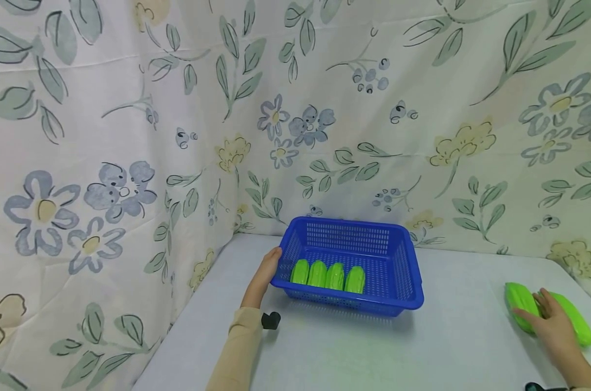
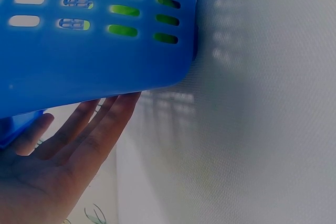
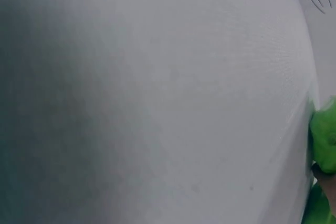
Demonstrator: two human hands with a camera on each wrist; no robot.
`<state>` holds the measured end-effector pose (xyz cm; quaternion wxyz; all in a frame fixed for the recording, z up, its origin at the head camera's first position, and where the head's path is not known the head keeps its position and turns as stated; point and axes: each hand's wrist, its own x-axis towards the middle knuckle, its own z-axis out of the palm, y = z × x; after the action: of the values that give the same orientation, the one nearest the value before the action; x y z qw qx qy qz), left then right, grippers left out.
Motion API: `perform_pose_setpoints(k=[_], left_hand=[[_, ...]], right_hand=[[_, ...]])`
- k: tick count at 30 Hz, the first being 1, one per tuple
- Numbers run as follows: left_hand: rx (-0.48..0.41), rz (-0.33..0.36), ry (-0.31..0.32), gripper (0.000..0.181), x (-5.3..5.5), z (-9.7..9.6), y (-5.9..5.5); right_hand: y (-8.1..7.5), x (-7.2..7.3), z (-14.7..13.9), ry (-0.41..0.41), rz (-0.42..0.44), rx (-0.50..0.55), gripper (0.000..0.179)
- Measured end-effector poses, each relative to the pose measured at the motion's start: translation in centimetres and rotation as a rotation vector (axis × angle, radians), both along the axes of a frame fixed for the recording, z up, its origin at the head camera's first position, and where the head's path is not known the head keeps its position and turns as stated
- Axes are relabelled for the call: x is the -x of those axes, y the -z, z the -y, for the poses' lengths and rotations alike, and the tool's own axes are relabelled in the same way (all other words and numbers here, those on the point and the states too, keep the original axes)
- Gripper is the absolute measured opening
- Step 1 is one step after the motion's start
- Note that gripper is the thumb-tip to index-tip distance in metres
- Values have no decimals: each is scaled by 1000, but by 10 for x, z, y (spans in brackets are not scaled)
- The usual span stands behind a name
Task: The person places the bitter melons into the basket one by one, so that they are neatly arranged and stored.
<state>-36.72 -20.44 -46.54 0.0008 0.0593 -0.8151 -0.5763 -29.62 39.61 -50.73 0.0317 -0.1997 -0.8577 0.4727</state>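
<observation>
A blue plastic basket (image 1: 407, 271) with slotted walls stands on the white table. Inside, along its near side, several bright green ridged gourds (image 1: 317, 273) lie side by side. My left hand (image 1: 266, 272) rests against the basket's left side near the rim; the left wrist view shows its fingers (image 2: 97, 135) fairly straight, their tips hidden behind the basket. Far to the right, my right hand (image 1: 554, 323) grips a green gourd (image 1: 520, 304), its thumb across the near side and its fingers on the other. A second gourd (image 1: 576, 323) lies just right of that hand, partly covered by it.
White cloth (image 1: 461, 336) covers the table. A floral curtain (image 1: 344, 108) hangs along the back and the left side (image 1: 105, 217). On the left sleeve (image 1: 241, 342), a small black piece (image 1: 271, 320) sits at the wrist.
</observation>
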Motion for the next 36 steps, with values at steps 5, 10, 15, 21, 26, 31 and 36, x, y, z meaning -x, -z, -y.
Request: perform_pose_setpoints(k=[5,10,15,21,26,31,36], left_hand=[[-15,8,-5,55,-1,0,0],[-5,4,-2,54,-1,-1,0],[-2,-1,6,53,-1,0,1],[-2,0,2,53,0,1,1],[-2,-5,4,53,0,0,1],[-1,-2,6,54,-1,0,1],[-4,0,2,54,-1,0,0]], right_hand=[[-4,-1,3,-5,2,-6,97],[-10,-1,7,-20,0,33,93],[-17,-1,16,-26,-16,66,92],[-29,-2,33,-59,-56,82,89],[-41,-3,53,-103,-119,96,87],[-50,-1,72,-127,-179,81,85],[-55,2,87,-125,-181,91,83]])
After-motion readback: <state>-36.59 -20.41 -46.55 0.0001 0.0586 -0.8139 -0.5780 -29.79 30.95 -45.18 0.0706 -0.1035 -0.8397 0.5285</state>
